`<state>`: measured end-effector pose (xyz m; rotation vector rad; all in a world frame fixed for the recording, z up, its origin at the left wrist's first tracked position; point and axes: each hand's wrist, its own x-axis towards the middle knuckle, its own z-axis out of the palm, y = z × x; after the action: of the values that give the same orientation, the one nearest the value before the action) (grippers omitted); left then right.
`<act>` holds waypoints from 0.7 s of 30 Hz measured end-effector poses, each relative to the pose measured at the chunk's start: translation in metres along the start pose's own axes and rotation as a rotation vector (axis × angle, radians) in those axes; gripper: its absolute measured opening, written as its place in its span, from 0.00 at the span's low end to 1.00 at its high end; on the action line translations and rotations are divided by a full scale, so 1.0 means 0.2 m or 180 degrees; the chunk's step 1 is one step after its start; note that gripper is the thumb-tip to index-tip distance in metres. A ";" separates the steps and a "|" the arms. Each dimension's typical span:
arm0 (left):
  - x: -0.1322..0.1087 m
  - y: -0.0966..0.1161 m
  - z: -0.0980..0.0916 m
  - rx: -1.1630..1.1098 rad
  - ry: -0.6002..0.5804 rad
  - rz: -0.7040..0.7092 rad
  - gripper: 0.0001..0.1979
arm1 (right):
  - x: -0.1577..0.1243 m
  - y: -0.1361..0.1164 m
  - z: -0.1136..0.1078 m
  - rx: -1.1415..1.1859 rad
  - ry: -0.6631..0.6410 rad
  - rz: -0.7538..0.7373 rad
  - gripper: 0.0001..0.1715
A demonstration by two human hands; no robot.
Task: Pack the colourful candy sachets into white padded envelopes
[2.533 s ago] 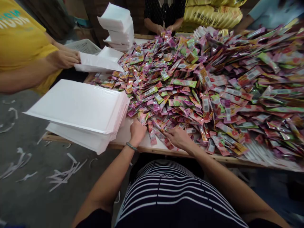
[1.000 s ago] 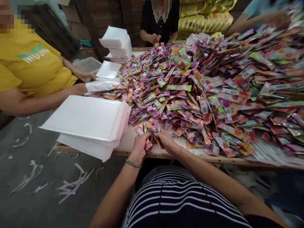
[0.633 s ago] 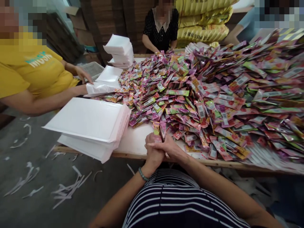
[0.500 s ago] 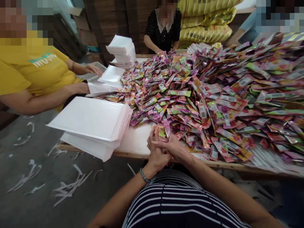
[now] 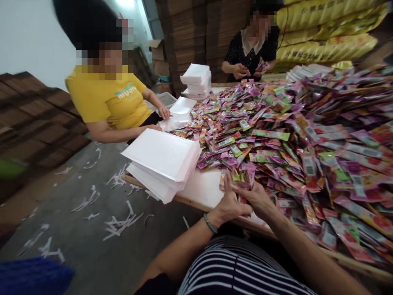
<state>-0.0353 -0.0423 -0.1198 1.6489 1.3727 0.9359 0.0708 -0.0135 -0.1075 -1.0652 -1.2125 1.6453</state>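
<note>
My left hand (image 5: 229, 203) and my right hand (image 5: 255, 196) are pressed together at the table's near edge. Between them they grip a small bundle of colourful sachets (image 5: 238, 177) standing upright. A huge heap of the same pink, green and orange sachets (image 5: 294, 127) covers the table to the right and beyond. A stack of white padded envelopes (image 5: 162, 162) lies just left of my hands, overhanging the table corner.
A person in a yellow shirt (image 5: 109, 100) at the left handles a white envelope (image 5: 176, 122). Another person in black (image 5: 250, 53) sorts sachets at the far side. More white envelopes (image 5: 196, 80) are stacked beyond. Paper strips (image 5: 118, 223) litter the floor.
My hands gathered loose sachets from the table edge, brought them together and stood them up as a bundle. The view has swung to the left.
</note>
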 end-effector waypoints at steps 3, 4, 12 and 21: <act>-0.03 0.11 -0.20 0.0460 0.0024 0.0404 0.45 | 0.01 -0.02 -0.01 0.0086 0.0125 -0.0012 0.24; -0.03 0.16 -0.30 0.0726 0.0221 0.0490 0.38 | 0.01 -0.04 -0.02 0.0068 0.0198 -0.0053 0.24; 0.07 0.26 -0.96 0.4352 0.0822 -0.0810 0.12 | 0.01 -0.02 -0.06 -0.0433 0.0392 -0.0325 0.22; -0.01 0.42 -0.67 0.4343 0.0629 0.0390 0.11 | -0.22 -0.20 -0.13 -0.0620 0.0763 -0.1013 0.25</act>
<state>-0.1220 -0.0398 0.0131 2.6375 2.2980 0.0885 0.1148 -0.0390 -0.0670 -1.0879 -1.3219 1.1421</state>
